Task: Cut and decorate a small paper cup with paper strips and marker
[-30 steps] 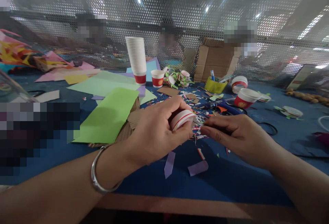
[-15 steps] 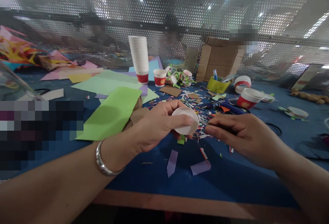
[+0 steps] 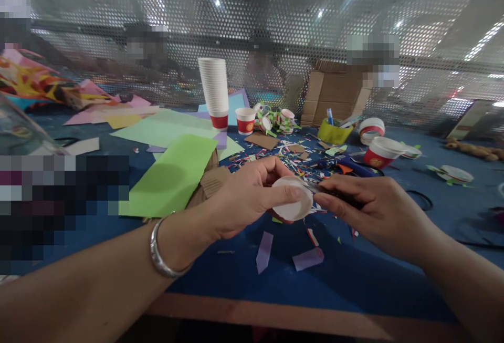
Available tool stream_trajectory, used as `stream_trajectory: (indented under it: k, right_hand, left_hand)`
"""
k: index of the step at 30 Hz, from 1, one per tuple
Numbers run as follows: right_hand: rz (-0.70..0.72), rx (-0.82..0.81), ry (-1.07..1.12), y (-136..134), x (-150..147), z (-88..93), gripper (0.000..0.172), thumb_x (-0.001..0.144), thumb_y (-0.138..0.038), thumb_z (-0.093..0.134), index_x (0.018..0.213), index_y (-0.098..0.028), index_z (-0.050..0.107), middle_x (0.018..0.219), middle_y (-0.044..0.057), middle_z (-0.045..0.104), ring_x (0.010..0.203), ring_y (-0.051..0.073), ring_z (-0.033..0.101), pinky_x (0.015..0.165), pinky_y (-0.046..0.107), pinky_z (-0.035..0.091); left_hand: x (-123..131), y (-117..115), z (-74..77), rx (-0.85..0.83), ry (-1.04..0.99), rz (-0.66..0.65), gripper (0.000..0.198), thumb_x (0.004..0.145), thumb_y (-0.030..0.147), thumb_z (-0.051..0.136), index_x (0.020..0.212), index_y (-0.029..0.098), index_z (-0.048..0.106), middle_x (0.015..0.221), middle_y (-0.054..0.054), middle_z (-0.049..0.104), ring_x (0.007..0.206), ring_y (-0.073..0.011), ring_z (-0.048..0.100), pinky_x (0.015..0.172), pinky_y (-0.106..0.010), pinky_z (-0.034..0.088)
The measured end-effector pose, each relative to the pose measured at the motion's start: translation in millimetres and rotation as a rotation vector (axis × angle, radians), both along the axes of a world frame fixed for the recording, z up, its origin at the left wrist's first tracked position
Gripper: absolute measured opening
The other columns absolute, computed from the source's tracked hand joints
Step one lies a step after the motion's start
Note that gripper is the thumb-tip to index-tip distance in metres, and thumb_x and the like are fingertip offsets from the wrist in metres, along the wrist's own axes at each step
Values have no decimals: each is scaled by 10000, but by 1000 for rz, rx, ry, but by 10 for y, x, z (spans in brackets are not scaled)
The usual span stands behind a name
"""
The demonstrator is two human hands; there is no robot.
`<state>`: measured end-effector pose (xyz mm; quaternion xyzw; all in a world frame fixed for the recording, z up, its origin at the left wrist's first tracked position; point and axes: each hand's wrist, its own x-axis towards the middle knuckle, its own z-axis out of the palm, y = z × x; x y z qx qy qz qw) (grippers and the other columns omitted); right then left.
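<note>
My left hand (image 3: 248,193) is closed on a cut-down paper cup (image 3: 290,210), a shallow white round with a low rim. The thumb presses inside on its bottom, and the other fingers curl behind and beneath. My right hand (image 3: 370,206) pinches a tool with a thin grey blade (image 3: 313,187). The blade's tip meets the cup's right rim; the handle is mostly hidden in the fingers, so I cannot tell the exact kind. Below the hands lie two purple paper strips (image 3: 264,252) and a small red-and-white scrap (image 3: 312,237).
Paper scraps (image 3: 275,148) litter the blue table (image 3: 236,280). Green paper (image 3: 169,180) lies left. Behind stand a tall cup stack (image 3: 213,85), a single cup (image 3: 245,121), a yellow container (image 3: 334,132) and cardboard (image 3: 334,93). Another red-and-white cup (image 3: 382,152) stands right, beyond my hand.
My left hand has brought the cut-down cup slightly right and down, closer to my right hand. The blade now reaches its rim. My right hand has hardly moved.
</note>
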<state>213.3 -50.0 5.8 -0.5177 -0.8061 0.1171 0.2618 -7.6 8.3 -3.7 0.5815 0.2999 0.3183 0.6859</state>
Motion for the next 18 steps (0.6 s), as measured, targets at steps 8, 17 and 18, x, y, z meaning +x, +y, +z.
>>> stream_trajectory:
  k: [8, 17, 18]
  right_hand:
    - [-2, -19, -2, 11, 11, -1, 384, 1025, -507, 523, 884, -203, 711, 733, 12, 692, 624, 142, 587, 555, 266, 404]
    - [-19, -111, 36, 24, 20, 35, 397, 1001, -558, 544, 980, -198, 709, 753, -1, 669, 625, 131, 546, 552, 251, 407]
    - [-23, -136, 45, 24, 22, 38, 407, 1000, -570, 537, 989, -201, 707, 747, -4, 660, 618, 131, 540, 540, 251, 401]
  left_hand:
    - [1, -19, -13, 128, 38, 29, 405, 770, 416, 860, 908, 169, 570, 776, 27, 665, 696, -99, 610, 632, -224, 471]
    - [6, 15, -19, 20, 8, 46, 404, 722, 409, 893, 838, 166, 592, 751, 19, 682, 666, -99, 602, 620, -230, 440]
    - [6, 24, -20, -7, -3, 38, 405, 723, 415, 892, 838, 165, 594, 746, 17, 683, 663, -99, 601, 618, -229, 441]
